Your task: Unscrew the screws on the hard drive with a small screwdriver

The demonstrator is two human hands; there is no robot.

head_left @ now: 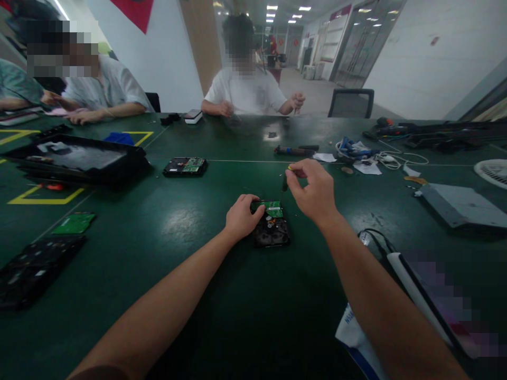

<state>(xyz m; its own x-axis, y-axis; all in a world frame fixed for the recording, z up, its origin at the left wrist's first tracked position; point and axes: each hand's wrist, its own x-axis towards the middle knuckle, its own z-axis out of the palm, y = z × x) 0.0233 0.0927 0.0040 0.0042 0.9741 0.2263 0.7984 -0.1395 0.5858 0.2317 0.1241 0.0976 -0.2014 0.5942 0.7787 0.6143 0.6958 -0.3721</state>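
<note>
A black hard drive (273, 234) lies flat on the table in front of me, a green circuit board (273, 206) on its far half. My left hand (242, 217) grips the drive's left side, with the thumb over the board and the fingers along the far left corner. In my right hand (314, 190), thumb and fingers are closed on the top of a small dark screwdriver (284, 182). It stands nearly upright, its thin shaft pointing down at the drive's far right corner; whether the tip touches is too small to tell.
Another hard drive (185, 166) lies further off, left of centre. At left are a loose green board (74, 223), a black drive body (37, 269) and black trays (134, 153). A metal box (465, 206) and a tablet-like device (420, 295) sit right. Two people work across the table (190, 295).
</note>
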